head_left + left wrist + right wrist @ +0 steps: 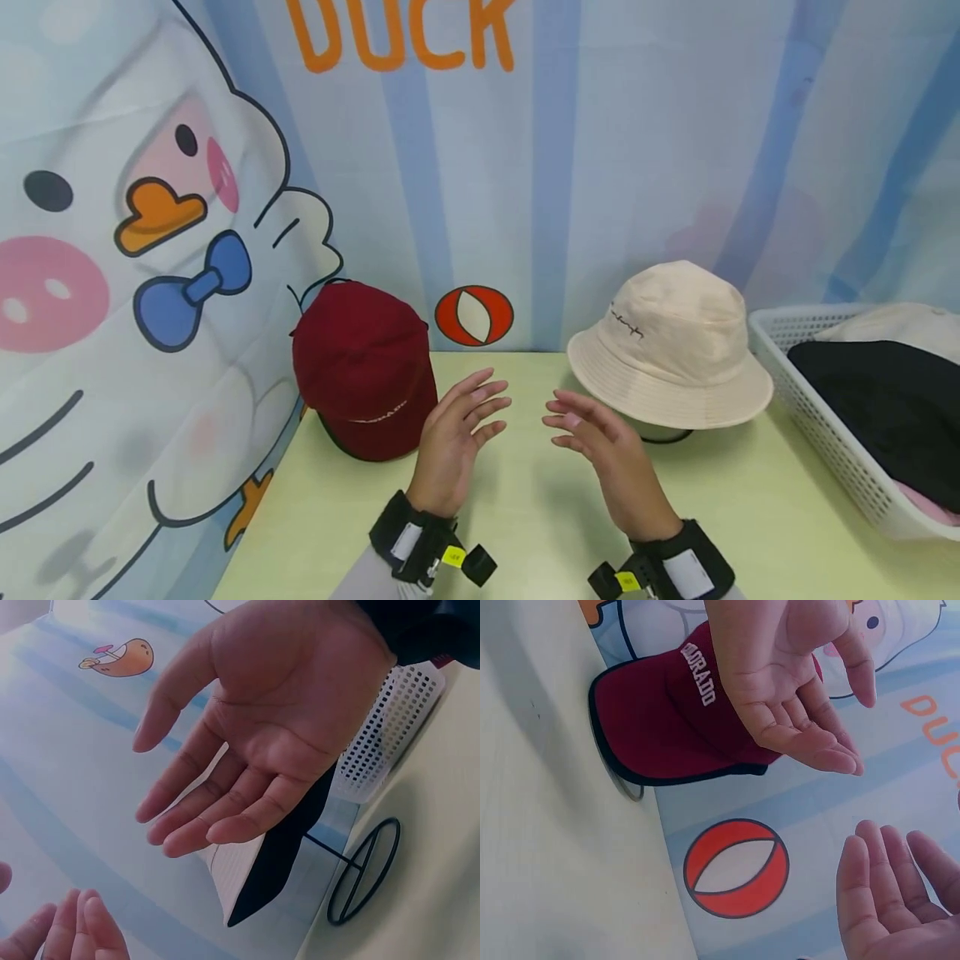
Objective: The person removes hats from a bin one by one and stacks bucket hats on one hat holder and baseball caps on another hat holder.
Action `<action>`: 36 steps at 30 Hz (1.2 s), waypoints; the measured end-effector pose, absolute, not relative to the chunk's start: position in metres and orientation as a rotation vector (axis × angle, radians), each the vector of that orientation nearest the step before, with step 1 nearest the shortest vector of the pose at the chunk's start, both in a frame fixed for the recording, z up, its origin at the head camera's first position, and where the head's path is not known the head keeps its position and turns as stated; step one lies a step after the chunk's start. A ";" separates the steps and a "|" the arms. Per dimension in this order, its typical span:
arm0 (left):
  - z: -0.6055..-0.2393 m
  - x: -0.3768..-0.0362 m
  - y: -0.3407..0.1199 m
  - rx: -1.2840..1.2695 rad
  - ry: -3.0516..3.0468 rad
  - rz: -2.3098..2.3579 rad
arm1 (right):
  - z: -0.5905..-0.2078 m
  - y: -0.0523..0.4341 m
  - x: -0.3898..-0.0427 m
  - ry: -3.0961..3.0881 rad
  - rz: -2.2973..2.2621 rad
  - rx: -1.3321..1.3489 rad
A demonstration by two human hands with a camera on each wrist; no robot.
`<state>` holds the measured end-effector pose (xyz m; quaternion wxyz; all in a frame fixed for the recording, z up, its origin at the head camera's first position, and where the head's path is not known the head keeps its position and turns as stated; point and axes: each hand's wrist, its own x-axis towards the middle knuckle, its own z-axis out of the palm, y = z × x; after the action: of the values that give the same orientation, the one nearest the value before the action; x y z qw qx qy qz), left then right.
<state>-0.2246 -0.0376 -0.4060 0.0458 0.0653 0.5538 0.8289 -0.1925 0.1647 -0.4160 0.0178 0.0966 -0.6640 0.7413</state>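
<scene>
Both hands, left hand (456, 442) and right hand (611, 467), hold nothing, fingers relaxed apart. Two hats stand displayed: one maroon cap (362, 367), one cream bucket hat (670, 346), crowns upward.

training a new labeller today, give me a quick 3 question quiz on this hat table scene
1. True or false: the left hand grips the red cap.
2. What stands nearest the right hand: A the cream bucket hat, B the white basket, C the red cap?
3. Fill in: both hands hover above the table with fingers ____.

Key: 1 false, neither hand holds anything. 2 A. 3 relaxed and open, palms facing each other.
</scene>
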 end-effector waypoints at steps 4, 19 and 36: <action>-0.403 -0.226 -0.028 0.247 1.653 2.530 | -0.414 0.174 -0.190 -2.026 2.281 0.320; -0.396 -0.224 0.008 0.345 1.534 2.535 | -0.401 0.208 -0.183 -1.922 2.075 0.344; -0.414 -0.231 0.016 0.308 1.567 2.462 | -0.399 0.257 -0.175 -1.805 1.948 0.173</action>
<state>-0.2305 0.0162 -0.4139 0.1031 0.1045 0.5311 0.8345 -0.1746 0.2569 -0.3991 0.2379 0.0631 -0.6586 0.7111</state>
